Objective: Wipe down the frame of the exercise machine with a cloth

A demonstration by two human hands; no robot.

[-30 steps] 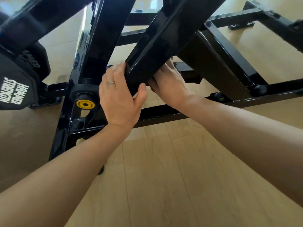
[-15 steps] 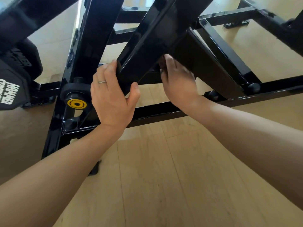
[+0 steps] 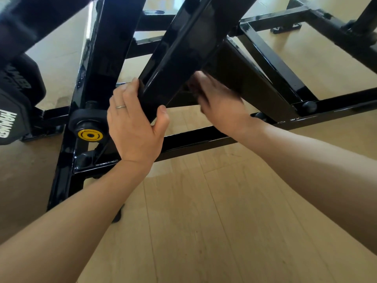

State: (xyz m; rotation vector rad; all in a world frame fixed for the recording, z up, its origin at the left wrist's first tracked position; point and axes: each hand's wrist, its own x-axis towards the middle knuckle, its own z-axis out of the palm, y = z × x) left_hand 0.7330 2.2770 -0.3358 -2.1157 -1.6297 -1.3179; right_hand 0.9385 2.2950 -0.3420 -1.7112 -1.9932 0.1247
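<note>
The exercise machine's glossy black frame fills the upper half of the view. A diagonal bar slants down from the top centre to the middle. My left hand grips that bar's lower end, with the fingers on its left face and the thumb on its right. My right hand is blurred by motion and lies with its fingers stretched flat against the underside of the bar. A dark smear covers its fingertips. I cannot make out a cloth there.
A black knob with a yellow round label sits on the upright at the left. A black pad with white lettering is at the far left edge. Low cross bars run over the light wooden floor.
My right hand has slid along the underside of the diagonal bar, first up and then back toward me, and is now blurred. My left hand keeps its grip on the bar end.
</note>
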